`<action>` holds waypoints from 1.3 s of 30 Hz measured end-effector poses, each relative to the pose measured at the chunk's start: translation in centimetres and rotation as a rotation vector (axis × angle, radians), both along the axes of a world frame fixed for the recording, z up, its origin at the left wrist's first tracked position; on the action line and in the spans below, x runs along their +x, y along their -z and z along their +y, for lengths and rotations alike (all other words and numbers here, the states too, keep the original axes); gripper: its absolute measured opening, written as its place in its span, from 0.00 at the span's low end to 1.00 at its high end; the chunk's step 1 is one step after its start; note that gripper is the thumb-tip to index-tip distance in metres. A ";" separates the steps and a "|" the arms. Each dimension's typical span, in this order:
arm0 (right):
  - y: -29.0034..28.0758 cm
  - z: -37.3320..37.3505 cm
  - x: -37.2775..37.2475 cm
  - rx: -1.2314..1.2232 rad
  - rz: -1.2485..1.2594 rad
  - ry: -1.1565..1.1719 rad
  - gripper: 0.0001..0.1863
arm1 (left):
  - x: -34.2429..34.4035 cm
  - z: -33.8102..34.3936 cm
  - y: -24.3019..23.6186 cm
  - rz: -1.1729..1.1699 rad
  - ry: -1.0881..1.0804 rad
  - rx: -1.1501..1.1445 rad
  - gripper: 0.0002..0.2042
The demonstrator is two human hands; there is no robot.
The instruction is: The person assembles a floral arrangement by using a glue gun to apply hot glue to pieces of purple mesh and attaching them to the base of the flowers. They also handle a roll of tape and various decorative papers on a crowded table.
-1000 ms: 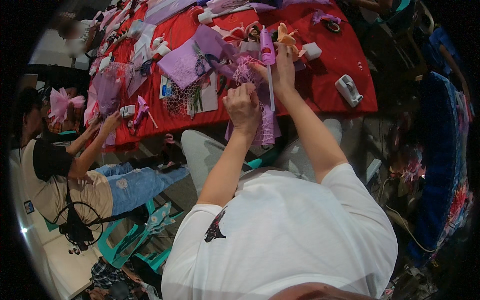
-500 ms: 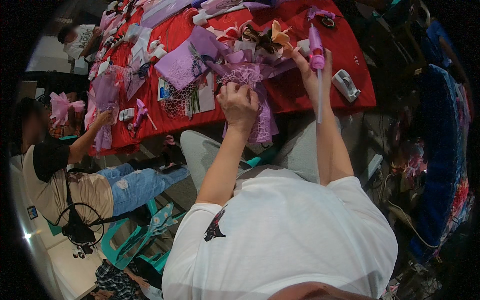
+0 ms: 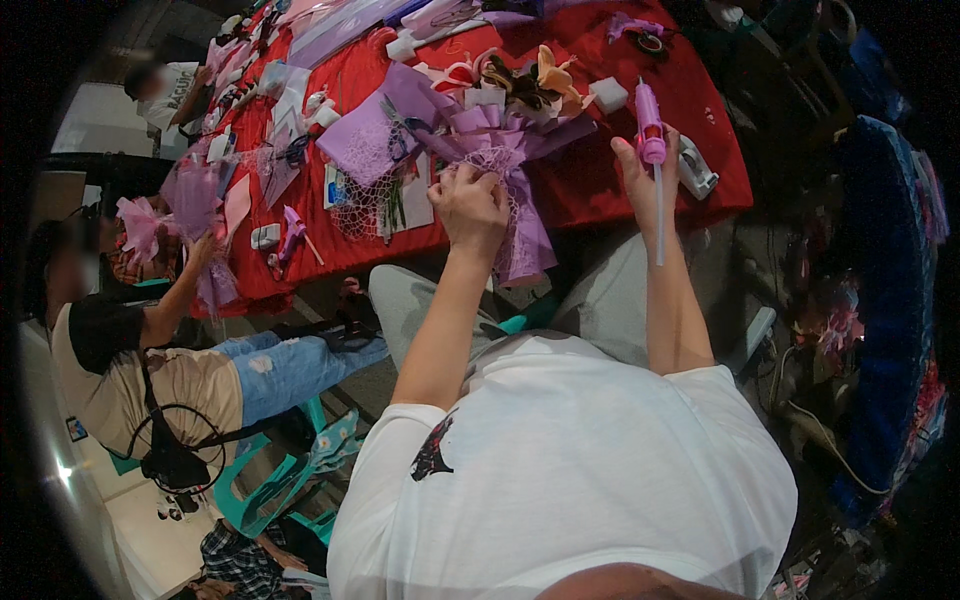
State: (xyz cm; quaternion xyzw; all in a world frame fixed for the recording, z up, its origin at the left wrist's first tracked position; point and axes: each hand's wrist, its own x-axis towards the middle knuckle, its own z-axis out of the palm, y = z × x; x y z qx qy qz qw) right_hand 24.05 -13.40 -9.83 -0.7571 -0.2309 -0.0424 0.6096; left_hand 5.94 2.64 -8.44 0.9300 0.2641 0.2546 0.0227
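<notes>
A bouquet in purple wrapping lies at the table's near edge, its flowers in brown, peach and red pointing away from me. My left hand is closed on its gathered lower part, over white netting; the fingertips are partly hidden. To the right, my right hand grips a pink glue gun held upright, nozzle pointing away, apart from the bouquet. A long pale glue stick sticks out of its back end along my wrist.
A white tape dispenser stands just beyond my right hand, near a white block. Scissors lie on purple sheets at left. Another glue gun rests farther left, where a co-worker holds a bouquet. Red cloth covers the table.
My right hand with the glue gun has drawn back to the right, away from the bouquet. My left hand keeps its grip. The co-worker's bouquet has shifted slightly.
</notes>
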 end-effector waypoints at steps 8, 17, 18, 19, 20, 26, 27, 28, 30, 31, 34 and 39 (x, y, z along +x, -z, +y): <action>-1.6 -1.6 -1.2 0.054 0.133 -0.154 0.24 | -0.8 0.3 -2.6 -0.211 0.065 -0.200 0.05; -3.1 -2.8 -3.0 0.039 0.240 -0.582 0.11 | -4.5 4.0 -4.6 -0.422 -0.133 -0.500 0.08; -3.1 -2.9 -3.1 0.020 0.260 -0.595 0.11 | -4.8 4.2 -4.4 -0.416 -0.151 -0.589 0.09; -3.2 -2.8 -3.3 0.002 0.279 -0.607 0.11 | -5.0 4.5 -4.2 -0.399 -0.167 -0.626 0.09; -3.1 -2.5 -3.4 -0.007 0.272 -0.622 0.11 | -5.2 4.8 -4.1 -0.382 -0.185 -0.661 0.10; -2.6 -0.2 -4.4 -0.117 0.197 -0.677 0.14 | -4.4 6.0 -0.9 -0.513 -0.051 -0.906 0.12; -2.1 0.1 -4.2 -0.144 0.151 -0.661 0.14 | -4.0 5.9 -0.8 -0.483 -0.045 -0.893 0.12; -1.4 0.4 -4.0 -0.172 0.106 -0.646 0.14 | -3.7 5.9 -0.9 -0.434 -0.011 -0.908 0.10; -1.5 1.1 -4.1 -0.198 0.044 -0.640 0.14 | -3.2 5.6 -0.7 -0.499 0.020 -0.940 0.09; -1.6 1.3 -4.2 -0.200 0.027 -0.644 0.14 | -3.1 5.5 -0.7 -0.532 0.035 -0.955 0.08; -2.4 2.2 -4.6 -0.216 0.025 -0.640 0.13 | -3.1 5.6 -1.0 -0.542 -0.009 -0.864 0.07; -1.9 3.1 -4.4 -0.240 -0.074 -0.649 0.13 | -4.1 6.2 -0.8 -0.613 -0.115 -0.830 0.08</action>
